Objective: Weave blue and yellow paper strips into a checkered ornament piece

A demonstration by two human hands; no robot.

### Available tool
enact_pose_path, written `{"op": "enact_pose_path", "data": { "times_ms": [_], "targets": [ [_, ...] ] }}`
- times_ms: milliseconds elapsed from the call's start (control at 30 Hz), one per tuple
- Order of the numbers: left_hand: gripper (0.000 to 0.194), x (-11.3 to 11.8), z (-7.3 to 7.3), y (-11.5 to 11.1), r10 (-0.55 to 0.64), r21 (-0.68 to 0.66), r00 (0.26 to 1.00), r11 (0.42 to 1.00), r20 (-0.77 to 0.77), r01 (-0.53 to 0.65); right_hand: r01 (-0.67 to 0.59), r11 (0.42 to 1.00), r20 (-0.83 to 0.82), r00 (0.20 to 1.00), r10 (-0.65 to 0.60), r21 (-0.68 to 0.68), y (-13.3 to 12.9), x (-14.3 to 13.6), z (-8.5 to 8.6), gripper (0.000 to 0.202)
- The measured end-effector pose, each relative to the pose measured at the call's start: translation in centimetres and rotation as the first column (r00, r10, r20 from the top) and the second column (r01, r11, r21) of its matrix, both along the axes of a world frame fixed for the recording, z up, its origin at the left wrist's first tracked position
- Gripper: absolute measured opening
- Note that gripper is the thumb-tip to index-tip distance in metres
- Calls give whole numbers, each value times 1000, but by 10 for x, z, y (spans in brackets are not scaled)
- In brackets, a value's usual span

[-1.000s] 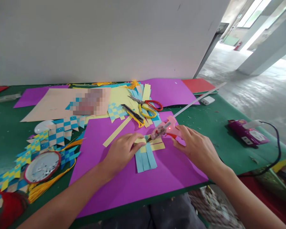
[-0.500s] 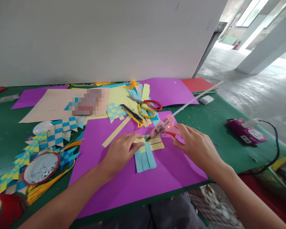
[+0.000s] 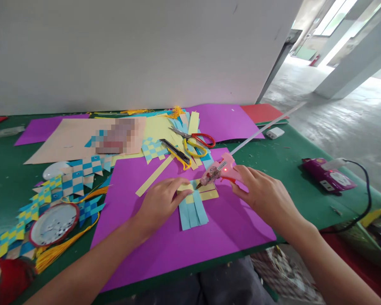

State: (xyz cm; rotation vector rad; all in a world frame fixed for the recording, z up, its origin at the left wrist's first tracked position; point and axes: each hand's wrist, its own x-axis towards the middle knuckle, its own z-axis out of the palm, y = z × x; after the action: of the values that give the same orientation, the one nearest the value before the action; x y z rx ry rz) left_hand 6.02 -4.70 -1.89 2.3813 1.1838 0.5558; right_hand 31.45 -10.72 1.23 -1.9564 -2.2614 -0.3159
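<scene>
My right hand [image 3: 260, 190] grips a pink glue gun [image 3: 224, 168] by its handle. A red light glows on the gun, and a long clear glue stick [image 3: 266, 127] sticks out of its back. The nozzle points down at woven paper strips [image 3: 193, 212], light blue ones crossed with pale yellow ones. Whether the tip touches the paper I cannot tell. My left hand [image 3: 161, 199] pinches the left edge of the weave between thumb and fingers. Beneath lies a purple sheet [image 3: 139, 254]. A loose yellow strip [image 3: 154, 176] rests beyond my left hand.
Red-and-yellow-handled scissors [image 3: 195, 142] and a yellow utility knife [image 3: 177, 154] lie behind the weave. At left are checkered paper fish [image 3: 73, 180] and a round dish of small pieces [image 3: 54, 224]. A purple power strip [image 3: 328, 176] with a cable sits at right.
The glue gun and my right hand have shifted very slightly to the right. My left hand stays on the woven strips.
</scene>
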Motion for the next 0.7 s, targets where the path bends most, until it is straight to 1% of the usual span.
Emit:
{"op": "enact_pose_path", "data": {
  "times_ms": [100, 267, 567, 700],
  "targets": [
    [32, 0, 0, 0, 17, -2, 1000, 1000, -12, -17, -6, 1000, 2, 1000, 6, -7, -2, 1, 0, 21],
    [31, 0, 1, -1, 4, 4, 1000, 1000, 3, -4, -19, 1000, -11, 1000, 19, -3, 0, -1, 1, 19],
    [31, 0, 0, 0, 10, 9, 1000, 1000, -11, -10, -55, 998, -30, 998, 54, -11, -1, -1, 1, 21],
    [34, 0, 2, -1, -1, 2, 1000, 1000, -10, 1, -31, 999, -39, 999, 29, -39, 1, -1, 2, 21]
  ]
}}
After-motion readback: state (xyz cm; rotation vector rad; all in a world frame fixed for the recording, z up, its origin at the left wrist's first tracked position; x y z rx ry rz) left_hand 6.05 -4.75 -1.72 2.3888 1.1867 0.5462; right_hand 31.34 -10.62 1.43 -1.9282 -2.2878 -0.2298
